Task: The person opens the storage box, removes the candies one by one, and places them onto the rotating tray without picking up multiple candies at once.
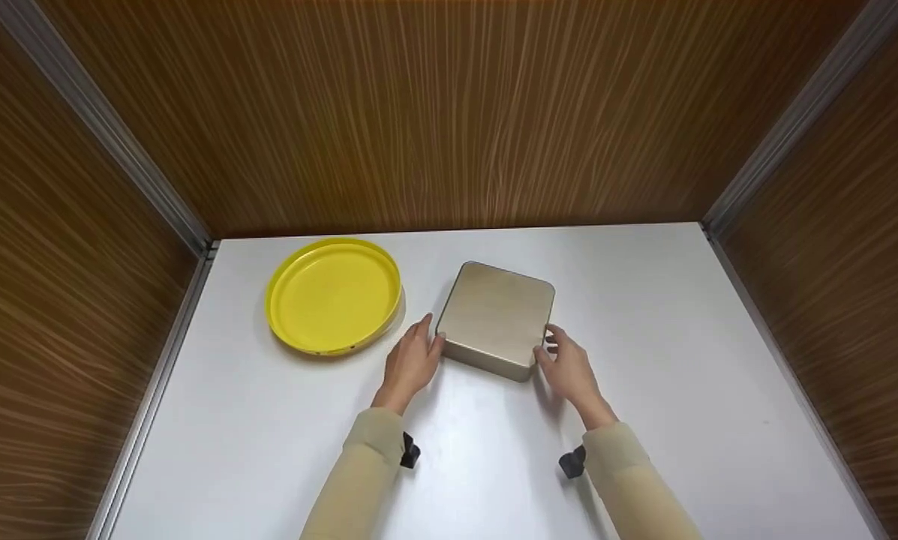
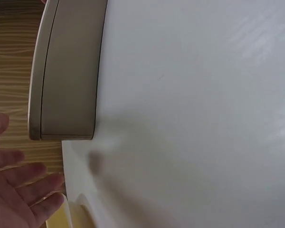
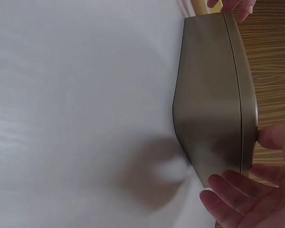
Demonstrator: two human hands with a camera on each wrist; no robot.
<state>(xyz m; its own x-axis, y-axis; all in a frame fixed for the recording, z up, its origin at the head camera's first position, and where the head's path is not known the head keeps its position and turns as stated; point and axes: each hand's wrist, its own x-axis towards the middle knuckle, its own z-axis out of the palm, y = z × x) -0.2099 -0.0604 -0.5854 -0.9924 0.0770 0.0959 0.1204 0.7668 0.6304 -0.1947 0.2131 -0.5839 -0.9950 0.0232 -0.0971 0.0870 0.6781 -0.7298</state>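
Note:
A rectangular champagne-gold metal tin (image 1: 497, 315) with rounded corners lies on the white table, turned slightly. Its lid (image 3: 247, 90) is on, with a thin dark seam running below the lid's rim. My left hand (image 1: 412, 361) is at the tin's near left corner, fingers extended and thumb by the edge. In the left wrist view that hand (image 2: 19, 190) shows spread fingers beside the tin's end. My right hand (image 1: 569, 367) is at the tin's right side. The right wrist view shows its thumb (image 3: 273, 136) at the lid's edge and relaxed fingers along the side.
A round yellow tray (image 1: 334, 298) with a raised rim lies left of the tin, close to my left hand. Brown wood-grain panels (image 1: 449, 112) enclose the white table (image 1: 666, 360) at the back and both sides, with grey metal strips at the corners.

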